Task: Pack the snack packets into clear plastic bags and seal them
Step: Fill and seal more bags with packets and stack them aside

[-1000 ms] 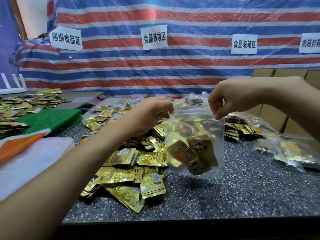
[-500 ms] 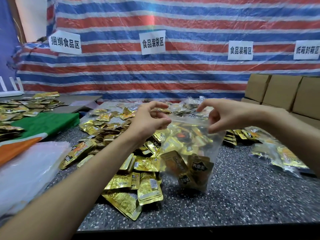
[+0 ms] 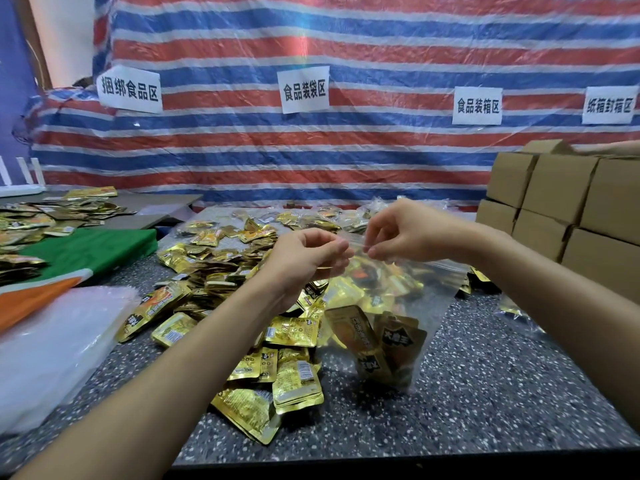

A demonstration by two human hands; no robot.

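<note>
**Hands close in on the bag's mouth to start the seal**

A second ago the two hands held the top corners of the clear bag (image 3: 427,306) well apart, stretching its mouth wide. Now they have come together at the left end of the top edge. The left hand (image 3: 304,258) pinches the strip with curled fingers. The right hand (image 3: 405,233) pinches it just beside, thumb against fingertips.

The bag hangs from that grip over the middle of the speckled surface (image 3: 485,393), sagging to the right, its lower end at or just above the surface. Several gold snack packets (image 3: 391,344) sit in its bottom.

Filling looks finished for this bag, and the closure looks about to be pressed shut from left to right. Whether any of the strip is already closed cannot be told.

The loose pile (image 3: 214,268) of unpacked packets lies to the left, and cardboard boxes (image 3: 571,202) stand far right.
</note>
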